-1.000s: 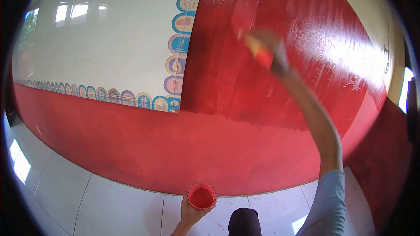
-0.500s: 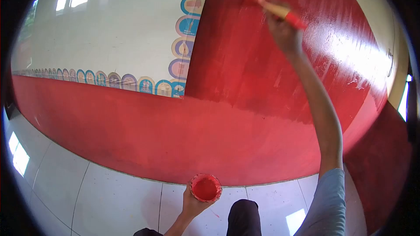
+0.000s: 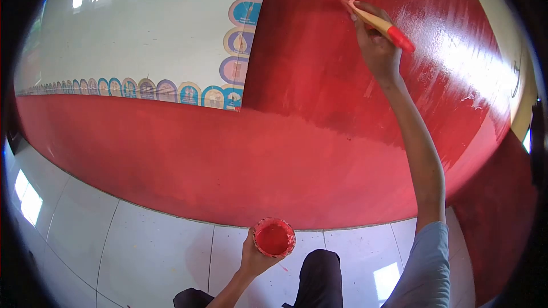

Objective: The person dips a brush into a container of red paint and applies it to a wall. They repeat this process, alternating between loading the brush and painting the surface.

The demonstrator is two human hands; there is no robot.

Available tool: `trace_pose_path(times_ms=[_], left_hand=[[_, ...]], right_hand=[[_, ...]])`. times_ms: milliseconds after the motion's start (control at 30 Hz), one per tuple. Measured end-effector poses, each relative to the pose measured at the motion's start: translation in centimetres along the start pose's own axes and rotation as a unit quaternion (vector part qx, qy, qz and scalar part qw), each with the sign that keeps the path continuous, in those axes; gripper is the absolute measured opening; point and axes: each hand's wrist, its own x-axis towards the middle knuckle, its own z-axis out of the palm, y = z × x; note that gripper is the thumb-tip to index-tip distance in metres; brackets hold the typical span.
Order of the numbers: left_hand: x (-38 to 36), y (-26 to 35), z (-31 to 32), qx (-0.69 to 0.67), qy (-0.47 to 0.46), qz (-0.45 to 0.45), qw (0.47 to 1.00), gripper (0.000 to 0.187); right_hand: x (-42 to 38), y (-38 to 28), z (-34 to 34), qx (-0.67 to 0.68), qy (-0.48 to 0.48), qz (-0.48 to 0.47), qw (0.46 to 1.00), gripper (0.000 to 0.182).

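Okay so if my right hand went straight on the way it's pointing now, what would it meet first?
Most likely the red wall, with the brush in your right hand leading and perhaps already touching it, though depth is unclear.

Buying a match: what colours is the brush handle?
The brush handle is yellowish tan with a red end, clearest in the head view.

Paint in cup — left of brush
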Motion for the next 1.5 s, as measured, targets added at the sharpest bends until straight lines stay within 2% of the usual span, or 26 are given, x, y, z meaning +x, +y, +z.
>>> trace_pose_path(times_ms=[33, 67, 133, 167, 233, 333, 400, 467, 533, 600, 700, 767, 800, 833, 900, 967, 1067, 1133, 1167, 1233, 1333, 1367, 1400, 1433, 1467, 1500], left_hand=[[-0.1, -0.6, 0.1, -0.007, -0.004, 0.003, 1.0, 0.076], [-0.2, -0.8, 0.2, -0.014, -0.008, 0.0, 1.0, 0.077], [-0.4, -1.2, 0.3, -0.026, -0.017, -0.01, 0.999, 0.077], [-0.5, -1.0, 0.3, -0.026, -0.018, -0.015, 0.999, 0.077], [-0.6, -0.1, 0.2, -0.022, -0.014, -0.024, 0.999, 0.078], [-0.3, 1.1, 0.3, -0.007, -0.01, -0.011, 1.0, 0.078], [-0.4, 1.2, 0.7, 0.001, -0.012, 0.001, 1.0, 0.078], [-0.4, 0.8, 1.0, 0.009, -0.017, 0.017, 1.0, 0.077], [-0.5, 0.2, 1.1, 0.001, -0.026, 0.018, 1.0, 0.077], [-0.7, 0.0, 1.4, -0.01, -0.034, 0.007, 0.999, 0.077], [-0.8, 0.1, 1.5, -0.047, -0.047, -0.03, 0.997, 0.077], [-0.8, 0.1, 1.5, -0.102, -0.051, -0.055, 0.992, 0.077], [-0.8, -0.3, 1.5, -0.076, -0.05, -0.038, 0.995, 0.077], [-0.8, -0.8, 1.6, -0.05, -0.05, -0.023, 0.997, 0.077], [-0.7, -0.9, 1.7, -0.022, -0.048, -0.007, 0.999, 0.077], [-0.6, -0.3, 1.8, -0.016, -0.046, -0.004, 0.999, 0.077], [-0.5, 0.1, 1.8, -0.015, -0.045, 0.008, 0.999, 0.077], [-0.5, 0.0, 1.9, -0.011, -0.046, 0.008, 0.999, 0.076], [-0.6, -0.3, 1.9, -0.007, -0.048, 0.005, 0.999, 0.076], [-1.3, -1.5, 1.8, -0.092, -0.055, -0.055, 0.993, 0.076], [-0.7, -1.5, 1.5, -0.044, -0.055, -0.037, 0.997, 0.077], [-0.6, -1.2, 1.4, -0.023, -0.055, -0.024, 0.998, 0.077], [-0.5, -0.9, 1.3, -0.002, -0.054, -0.011, 0.998, 0.077], [-0.4, -0.9, 1.2, -0.003, -0.055, -0.009, 0.998, 0.077], [-0.5, -0.9, 0.9, -0.003, -0.057, -0.006, 0.998, 0.077], [-0.4, -0.5, 0.9, -0.006, -0.057, -0.012, 0.998, 0.078]], right_hand=[[0.3, -0.1, -0.4, -0.08, 0.019, -0.062, 0.995, 0.034], [-1.9, -0.1, -0.2, -0.119, -0.089, -0.079, 0.986, 0.033], [-8.8, -2.2, 0.7, -0.089, -0.213, -0.113, 0.966, 0.033], [-11.8, -4.4, 1.0, -0.021, -0.23, -0.129, 0.964, 0.034], [-14.9, -7.8, 0.3, 0.016, -0.351, -0.073, 0.933, 0.031], [-10.3, -4.6, 0.5, 0.036, -0.257, -0.092, 0.961, 0.026], [-5.6, -2.3, 0.6, 0.182, -0.07, 0.136, 0.971, 0.02], [-1.8, -1.0, -0.3, 0.057, 0.037, 0.132, 0.989, 0.023], [-4.0, -0.6, -1.0, -0.079, -0.075, -0.042, 0.993, 0.025], [-8.4, -1.9, -0.8, -0.108, -0.19, -0.126, 0.968, 0.029], [-16.0, -7.3, -1.4, -0.004, -0.324, -0.08, 0.943, 0.036], [-15.5, -5.8, -1.2, 0.085, -0.314, -0.061, 0.944, 0.037], [-14.9, -4.7, -1.2, 0.13, -0.309, -0.047, 0.941, 0.037], [-12.4, -2.9, -1.2, 0.086, -0.26, -0.058, 0.96, 0.035], [-7.0, -0.2, -1.6, 0.062, -0.098, 0.069, 0.991, 0.036], [-2.4, 1.2, -2.5, 0.061, 0.039, 0.171, 0.983, 0.036], [-4.4, 0.8, -3.6, -0.132, -0.067, -0.086, 0.985, 0.031], [-10.2, -2.1, -2.3, -0.002, -0.162, -0.087, 0.983, 0.031], [-14.5, -3.1, -2.0, -0.033, -0.294, -0.063, 0.953, 0.035], [-16.4, -6.3, -2.7, 0.063, -0.348, -0.025, 0.935, 0.038], [-11.0, -2.6, -3.1, 0.138, -0.328, -0.072, 0.932, 0.039], [-9.1, -0.1, -2.6, 0.144, -0.26, 0.043, 0.954, 0.03], [-4.7, 0.1, -3.0, 0.332, -0.143, 0.271, 0.892, 0.015], [-1.4, 2.8, -3.4, 0.221, -0.104, 0.154, 0.957, 0.012], [2.0, 5.5, -3.8, 0.086, -0.036, 0.05, 0.994, 0.009], [4.5, 6.2, -4.1, 0.064, 0.026, 0.049, 0.996, 0.012]])
